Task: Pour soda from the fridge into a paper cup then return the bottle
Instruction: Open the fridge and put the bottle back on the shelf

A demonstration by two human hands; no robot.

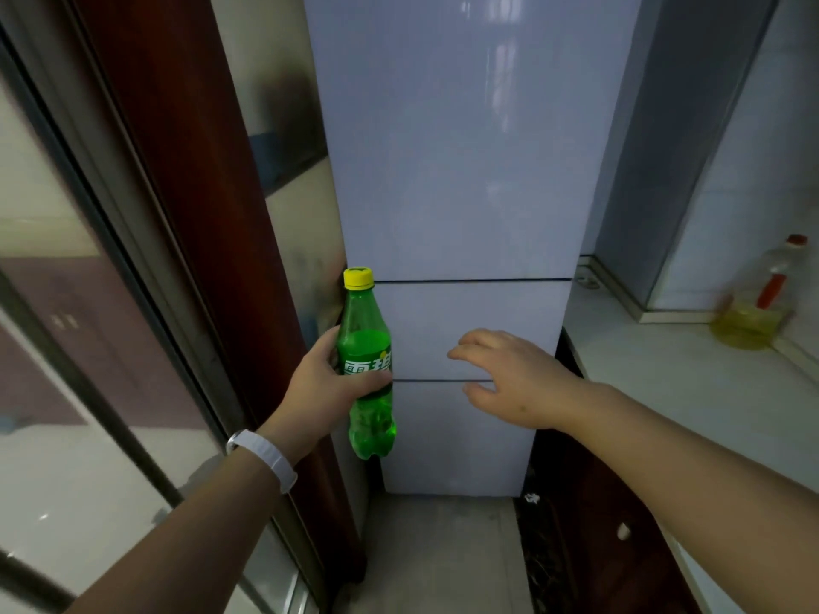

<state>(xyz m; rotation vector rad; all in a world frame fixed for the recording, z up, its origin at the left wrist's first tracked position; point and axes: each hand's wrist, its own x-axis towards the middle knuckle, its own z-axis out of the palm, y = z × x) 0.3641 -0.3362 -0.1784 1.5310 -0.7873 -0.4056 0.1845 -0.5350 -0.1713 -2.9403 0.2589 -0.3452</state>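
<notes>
Nearest to me, my left forearm reaches up from the lower left with a white wristband point(262, 459) on the wrist, and my left hand point(325, 383) is wrapped around the middle of the green soda bottle point(366, 370), thumb across its label. That bottle stands upright with its yellow cap point(358, 277) screwed on, held just in front of the left edge of the fridge point(465, 192), whose doors are all closed. My right hand point(509, 376) holds nothing, fingers spread and loose, hovering in front of the fridge's middle door, apart from the bottle. Off to my right, a blurred oil bottle point(760, 303) with a red cap stands on the pale counter point(664, 361).
</notes>
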